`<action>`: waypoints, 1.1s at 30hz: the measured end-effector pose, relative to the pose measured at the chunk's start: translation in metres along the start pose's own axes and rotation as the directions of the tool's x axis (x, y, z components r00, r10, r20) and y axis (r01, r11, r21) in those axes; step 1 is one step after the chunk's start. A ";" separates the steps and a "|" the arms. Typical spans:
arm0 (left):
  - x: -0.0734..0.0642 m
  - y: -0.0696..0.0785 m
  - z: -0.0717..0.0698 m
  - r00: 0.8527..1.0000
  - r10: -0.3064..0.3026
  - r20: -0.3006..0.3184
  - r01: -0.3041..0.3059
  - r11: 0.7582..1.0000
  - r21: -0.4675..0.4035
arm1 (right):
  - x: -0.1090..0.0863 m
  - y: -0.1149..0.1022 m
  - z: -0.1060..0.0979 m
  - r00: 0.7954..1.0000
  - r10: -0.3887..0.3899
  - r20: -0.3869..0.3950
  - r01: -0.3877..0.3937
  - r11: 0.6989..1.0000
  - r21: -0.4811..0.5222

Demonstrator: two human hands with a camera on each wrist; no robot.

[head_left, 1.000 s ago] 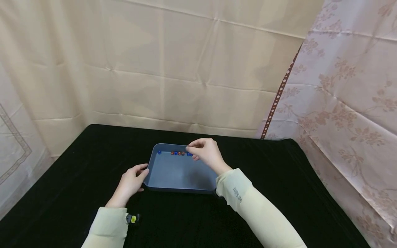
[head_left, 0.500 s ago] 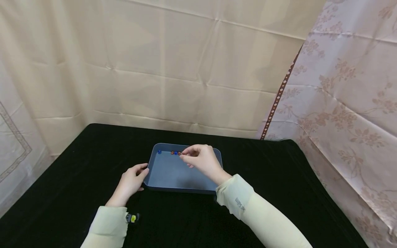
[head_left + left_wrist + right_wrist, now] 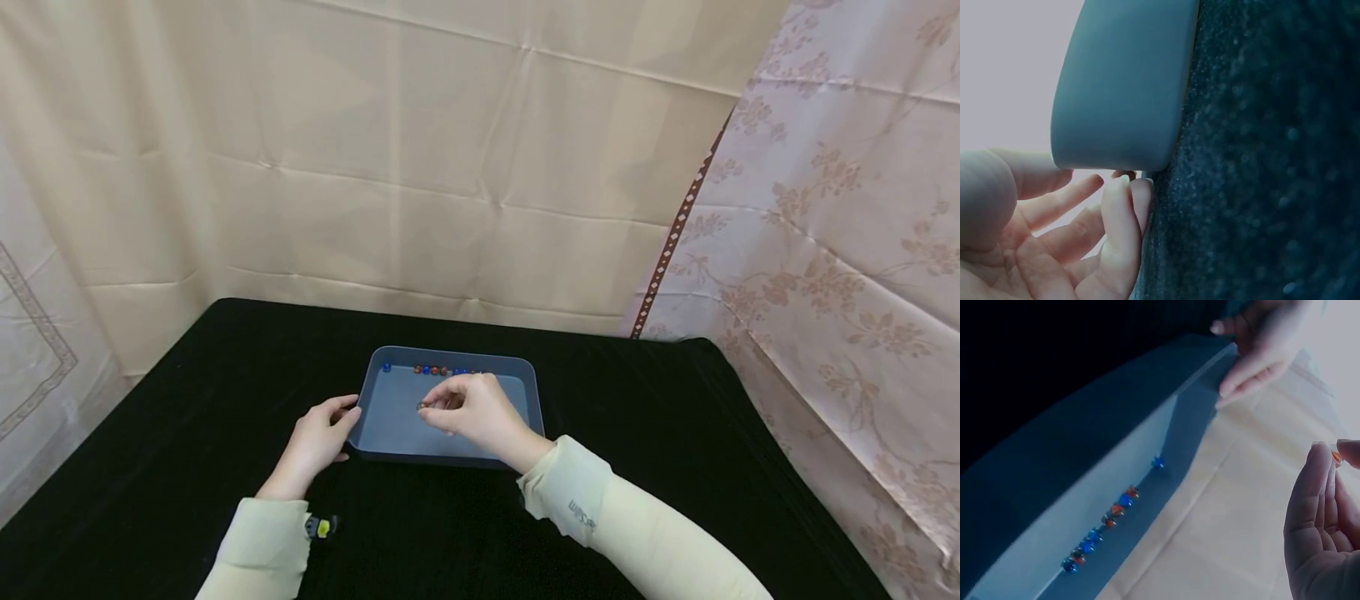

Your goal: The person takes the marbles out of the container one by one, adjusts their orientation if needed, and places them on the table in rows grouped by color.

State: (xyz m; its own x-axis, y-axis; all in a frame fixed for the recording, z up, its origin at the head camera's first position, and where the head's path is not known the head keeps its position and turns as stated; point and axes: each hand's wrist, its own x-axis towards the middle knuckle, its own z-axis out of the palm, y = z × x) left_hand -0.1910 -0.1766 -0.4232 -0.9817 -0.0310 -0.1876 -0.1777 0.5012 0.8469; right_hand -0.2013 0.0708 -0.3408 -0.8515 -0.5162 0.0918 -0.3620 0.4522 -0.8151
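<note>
"Marble [image 3: 1336,455], where is it sitting?"

"Right hand [image 3: 480,408] is pinching it above the tray [image 3: 390,425], on the near side of the row of marbles [image 3: 1109,519]. Left hand [image 3: 315,433] is resting loosely against the tray's edge, gripping nothing."

"What's threatening?"

"Slick glass, probably: a loosening pinch might be dropping it, and a bumped tray might be setting the row rolling."

"What's hiding?"

"Right hand is covering part of the marble and, in the head view, partly obscuring the row's end."
</note>
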 end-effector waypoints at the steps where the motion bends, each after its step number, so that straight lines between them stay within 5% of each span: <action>1: 0.000 0.000 0.000 1.000 0.000 0.000 0.000 1.000 0.000 | -0.001 0.001 0.001 1.000 -0.008 0.015 0.008 1.000 -0.006; 19: -0.001 0.001 0.000 1.000 -0.008 -0.001 0.008 1.000 -0.006 | -0.010 0.016 0.023 0.975 -0.028 0.219 0.065 0.985 -0.162; 28: -0.001 0.002 0.001 1.000 -0.004 -0.005 0.003 1.000 -0.004 | -0.007 0.019 0.034 0.923 0.119 0.366 -0.050 0.980 -0.191; 33: -0.002 0.001 0.001 1.000 0.000 -0.009 0.000 1.000 -0.007 | -0.007 0.019 0.044 0.906 0.119 0.407 -0.012 0.967 -0.255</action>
State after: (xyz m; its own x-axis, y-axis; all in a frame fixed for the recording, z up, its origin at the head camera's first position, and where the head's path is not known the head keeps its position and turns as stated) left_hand -0.1895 -0.1751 -0.4220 -0.9823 -0.0392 -0.1831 -0.1782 0.4955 0.8501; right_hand -0.1858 0.0505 -0.3821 -0.6601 -0.7097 -0.2461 -0.4366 0.6290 -0.6432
